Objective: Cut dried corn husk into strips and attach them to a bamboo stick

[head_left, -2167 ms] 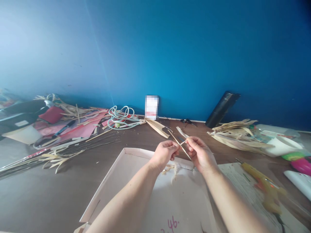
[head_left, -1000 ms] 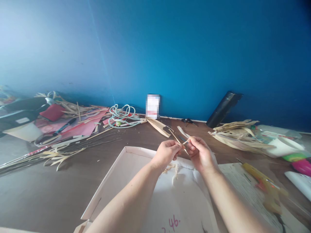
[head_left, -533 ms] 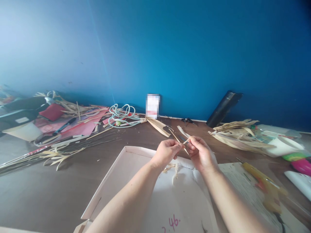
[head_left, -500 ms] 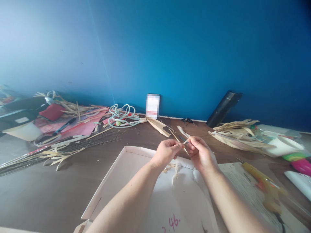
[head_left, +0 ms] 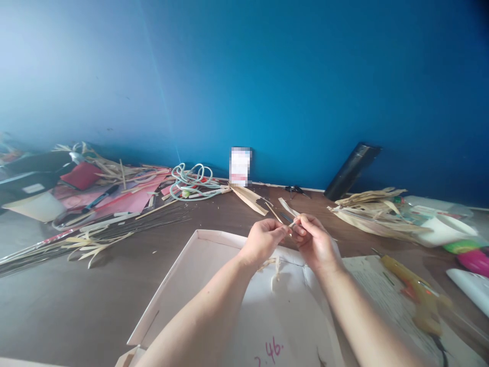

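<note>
My left hand (head_left: pixel 263 239) and my right hand (head_left: pixel 315 242) meet above the far edge of a shallow white cardboard box (head_left: pixel 179 285). Both pinch the same thin tan husk strip (head_left: pixel 291 224), fingertips almost touching. A short length of the strip pokes out past the fingers toward the wall. Loose husk scraps (head_left: pixel 272 267) lie in the box just under my hands.
A heap of dried husks (head_left: pixel 372 211) lies at right, with a yellow glue gun (head_left: pixel 414 298) on printed paper nearer me. Left holds thin dark wires (head_left: pixel 95 237), pink paper (head_left: pixel 122 201), a coiled pale cord (head_left: pixel 193 183). Scissors (head_left: pixel 296 191) and a black roll (head_left: pixel 349 171) sit by the blue wall.
The visible strip between my hands has grown shorter and my fingertips have drawn closer together. My arms have barely shifted.
</note>
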The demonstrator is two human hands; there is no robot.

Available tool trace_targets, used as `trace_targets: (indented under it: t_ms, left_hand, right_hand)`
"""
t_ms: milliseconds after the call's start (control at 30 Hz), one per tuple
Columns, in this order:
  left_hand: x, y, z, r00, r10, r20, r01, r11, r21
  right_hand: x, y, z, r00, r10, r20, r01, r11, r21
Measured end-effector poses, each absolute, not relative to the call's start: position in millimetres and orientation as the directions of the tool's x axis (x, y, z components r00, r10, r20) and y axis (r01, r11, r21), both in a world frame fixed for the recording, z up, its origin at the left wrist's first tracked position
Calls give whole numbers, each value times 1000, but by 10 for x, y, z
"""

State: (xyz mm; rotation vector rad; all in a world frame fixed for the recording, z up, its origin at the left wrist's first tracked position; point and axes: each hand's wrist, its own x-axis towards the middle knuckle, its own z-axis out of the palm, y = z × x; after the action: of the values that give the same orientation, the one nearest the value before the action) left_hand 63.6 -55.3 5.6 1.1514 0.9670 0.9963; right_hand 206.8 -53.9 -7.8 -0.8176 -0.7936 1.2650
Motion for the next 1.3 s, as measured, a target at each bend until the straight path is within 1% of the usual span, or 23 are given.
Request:
trace_targets:
  t_ms: [233, 433, 633, 1300]
  left_hand:
    - [652, -546, 21, 243, 968, -55, -87, 78, 993]
    - [667, -546, 10, 219, 975, -39, -70, 56, 996]
    - [648, -553, 25, 233, 970, -66, -69, 84, 994]
    - [670, -530, 5, 227, 972, -61, -131, 93, 987]
  right_hand:
    - [2071, -529, -97, 105, 993, 54, -509, 100, -855]
    - [2057, -535, -78, 132, 991, 30, -512, 94, -854]
    - [2050, -538, -62, 159, 987, 5, -517, 87, -852]
    - [2071, -541, -41, 123, 990, -67, -526, 8, -850]
